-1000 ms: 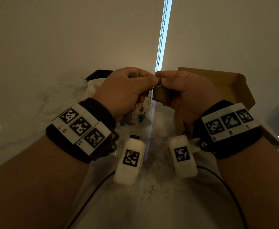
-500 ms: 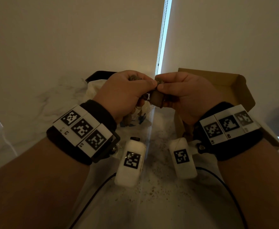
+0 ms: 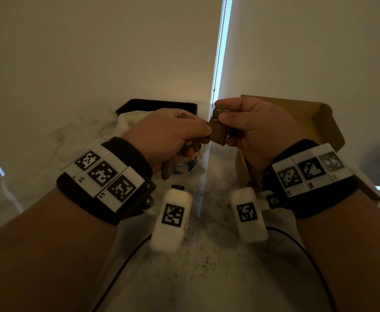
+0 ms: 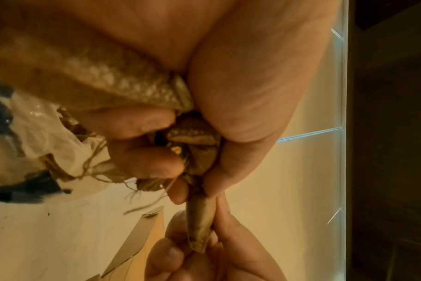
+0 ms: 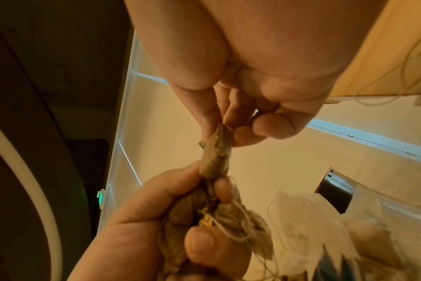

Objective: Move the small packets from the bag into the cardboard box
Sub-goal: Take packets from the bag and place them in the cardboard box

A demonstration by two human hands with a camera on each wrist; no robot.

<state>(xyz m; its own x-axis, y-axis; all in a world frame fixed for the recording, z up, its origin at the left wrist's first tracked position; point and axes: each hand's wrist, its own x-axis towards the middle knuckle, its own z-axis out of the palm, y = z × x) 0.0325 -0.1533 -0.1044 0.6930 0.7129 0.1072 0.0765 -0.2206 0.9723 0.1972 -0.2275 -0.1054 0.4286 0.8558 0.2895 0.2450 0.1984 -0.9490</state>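
My left hand (image 3: 173,136) grips a bunch of small brown packets (image 4: 192,136) with tangled strings, held above the white plastic bag (image 3: 128,122). My right hand (image 3: 247,122) pinches one brown packet (image 3: 217,134) between thumb and fingers, right beside the left hand's fingertips. That single packet (image 5: 215,157) still touches the left hand's bunch (image 5: 204,213) at its lower end; it shows edge-on (image 4: 201,218) in the left wrist view. The open cardboard box (image 3: 319,122) stands to the right, behind my right wrist.
A dark tray (image 3: 157,105) sits behind the white bag at the back. The marble tabletop (image 3: 207,266) carries dark crumbs and a black cable (image 3: 121,262). A window-blind bead chain (image 3: 219,41) hangs at the back wall.
My right hand has lifted and drawn its packet slightly up and right, away from the left hand's bunch. The left hand has dropped a little.
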